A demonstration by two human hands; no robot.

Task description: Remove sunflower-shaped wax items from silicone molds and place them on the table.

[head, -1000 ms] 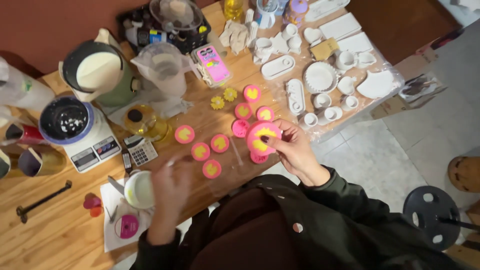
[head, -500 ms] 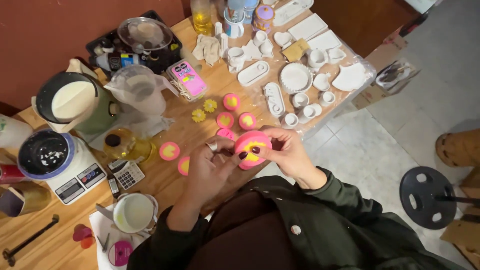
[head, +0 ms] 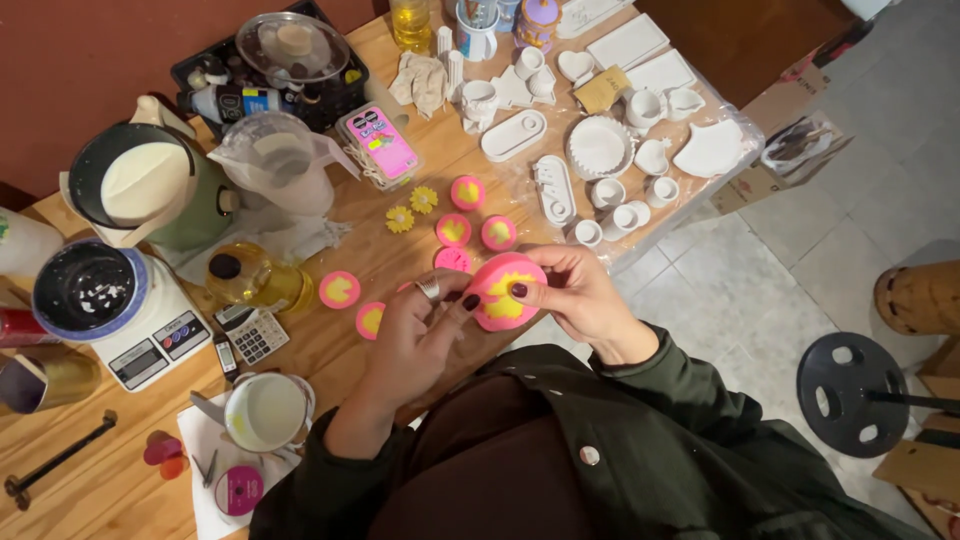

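Now both hands meet over near table edge; left hand (head: 420,325) and right hand (head: 575,295) pinch round pink mould (head: 503,291) with yellow centre between fingertips; smaller pink moulds (head: 455,230) lie just beyond on wooden table (head: 90,490); calculator (head: 255,335) left.

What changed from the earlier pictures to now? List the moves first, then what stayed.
The left hand left the white cup near the table edge, moved across to the big pink mould and now presses on it with its fingers. The right hand kept its grip on that mould throughout. The small pink moulds, the scale and the white ceramics stayed put.
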